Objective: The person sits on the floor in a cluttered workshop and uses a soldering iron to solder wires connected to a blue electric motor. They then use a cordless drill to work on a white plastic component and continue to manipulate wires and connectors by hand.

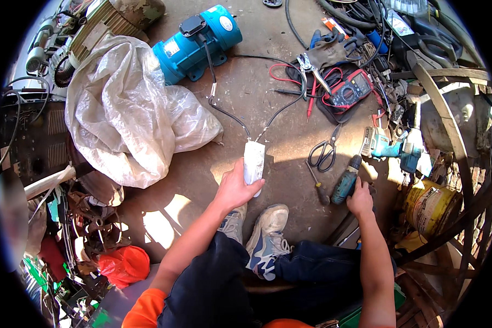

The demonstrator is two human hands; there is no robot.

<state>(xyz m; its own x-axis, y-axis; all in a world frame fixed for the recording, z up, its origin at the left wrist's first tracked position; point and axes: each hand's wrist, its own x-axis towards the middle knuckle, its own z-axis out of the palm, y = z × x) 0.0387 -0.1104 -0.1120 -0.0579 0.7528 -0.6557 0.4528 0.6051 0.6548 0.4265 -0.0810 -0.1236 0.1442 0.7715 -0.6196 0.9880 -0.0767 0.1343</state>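
Observation:
My left hand (pixel 239 183) is closed round a white oblong case (pixel 254 161) and holds it above the floor, thumb across its near end. Two dark cables enter its far end. One runs to a blue electric motor (pixel 197 41) with a black terminal box; the other leads toward the back right. On the right, my right hand (pixel 360 199) is closed at the handle of a teal cordless drill (pixel 344 185), whose black chuck points away from me. Its fingers are partly hidden. A screwdriver (pixel 321 191) and black-handled scissors (pixel 323 154) lie beside the drill.
A crumpled translucent plastic sheet (pixel 126 115) lies left. At the back right are a red multimeter (pixel 352 90), pliers (pixel 314 71) and work gloves (pixel 333 49). Another teal power tool (pixel 393 145) and a yellow bucket (pixel 429 208) stand right. Scrap and an orange bag (pixel 124 265) fill the near left.

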